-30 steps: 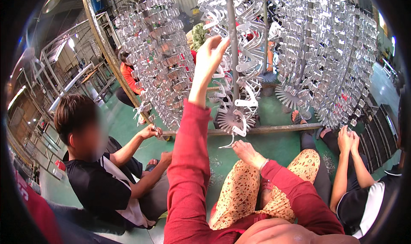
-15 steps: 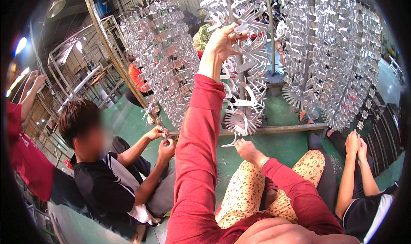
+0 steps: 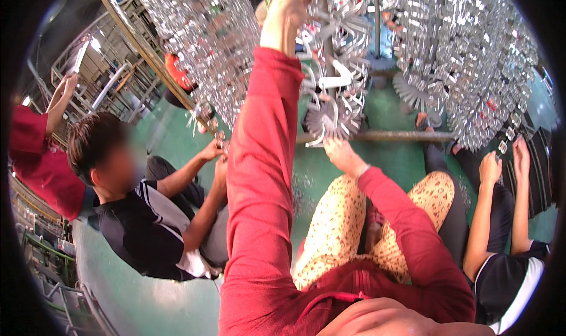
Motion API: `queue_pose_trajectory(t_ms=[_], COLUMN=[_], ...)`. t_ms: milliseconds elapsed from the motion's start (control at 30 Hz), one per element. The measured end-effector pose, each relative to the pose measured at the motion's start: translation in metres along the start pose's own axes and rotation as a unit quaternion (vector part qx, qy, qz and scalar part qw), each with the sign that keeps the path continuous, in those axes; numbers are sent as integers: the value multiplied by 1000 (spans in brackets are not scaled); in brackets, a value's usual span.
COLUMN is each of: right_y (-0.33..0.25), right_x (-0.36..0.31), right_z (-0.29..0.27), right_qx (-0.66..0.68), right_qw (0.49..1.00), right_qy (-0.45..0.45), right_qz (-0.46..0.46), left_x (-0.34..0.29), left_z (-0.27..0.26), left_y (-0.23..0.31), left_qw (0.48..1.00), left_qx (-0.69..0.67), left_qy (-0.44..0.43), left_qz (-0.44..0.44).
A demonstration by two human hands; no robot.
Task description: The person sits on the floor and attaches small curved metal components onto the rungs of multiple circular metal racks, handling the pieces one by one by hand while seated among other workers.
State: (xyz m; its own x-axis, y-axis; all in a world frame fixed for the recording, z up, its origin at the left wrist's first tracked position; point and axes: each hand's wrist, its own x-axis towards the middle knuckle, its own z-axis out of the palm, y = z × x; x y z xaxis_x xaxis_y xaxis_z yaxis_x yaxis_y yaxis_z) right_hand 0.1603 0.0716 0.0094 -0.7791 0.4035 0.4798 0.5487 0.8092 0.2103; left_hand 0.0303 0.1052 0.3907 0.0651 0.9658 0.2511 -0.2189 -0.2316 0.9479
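Silver bracket column [image 3: 337,79] between hands looks well loaded; remainder unclear.
Left hand [image 3: 288,10] high, grip can't tell; right hand [image 3: 344,155] low, pinching bottom bracket [image 3: 316,143].

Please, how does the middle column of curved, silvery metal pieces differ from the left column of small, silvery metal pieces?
The middle column has larger-looking pieces than the left column.
The middle column shows open gaps; the left column looks densely packed.
The person's raised left hand is at the middle column; neither hand is at the left column.
Both are silvery and run past the picture's upper edge.
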Motion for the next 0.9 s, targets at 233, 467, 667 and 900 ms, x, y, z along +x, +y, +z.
queue_pose_trajectory(t_ms=[233, 467, 667, 900], right_y=[-5, 0, 7, 3], right_x=[8, 5, 6, 11], right_z=[-4, -9, 1, -10], right_qx=[6, 139, 141, 118], right_qw=[998, 990, 990, 991], right_qy=[-68, -37, -6, 47], right_qz=[-5, -12, -24, -36], left_x=[-10, -100, -104, -98], left_z=[-44, -99, -74, -54], left_y=[-35, -157, -186, -204], left_qw=[990, 955, 987, 981], left_qx=[78, 272, 124, 187], left_qy=[26, -104, -98, -10], left_qz=[112, -55, 16, 44])
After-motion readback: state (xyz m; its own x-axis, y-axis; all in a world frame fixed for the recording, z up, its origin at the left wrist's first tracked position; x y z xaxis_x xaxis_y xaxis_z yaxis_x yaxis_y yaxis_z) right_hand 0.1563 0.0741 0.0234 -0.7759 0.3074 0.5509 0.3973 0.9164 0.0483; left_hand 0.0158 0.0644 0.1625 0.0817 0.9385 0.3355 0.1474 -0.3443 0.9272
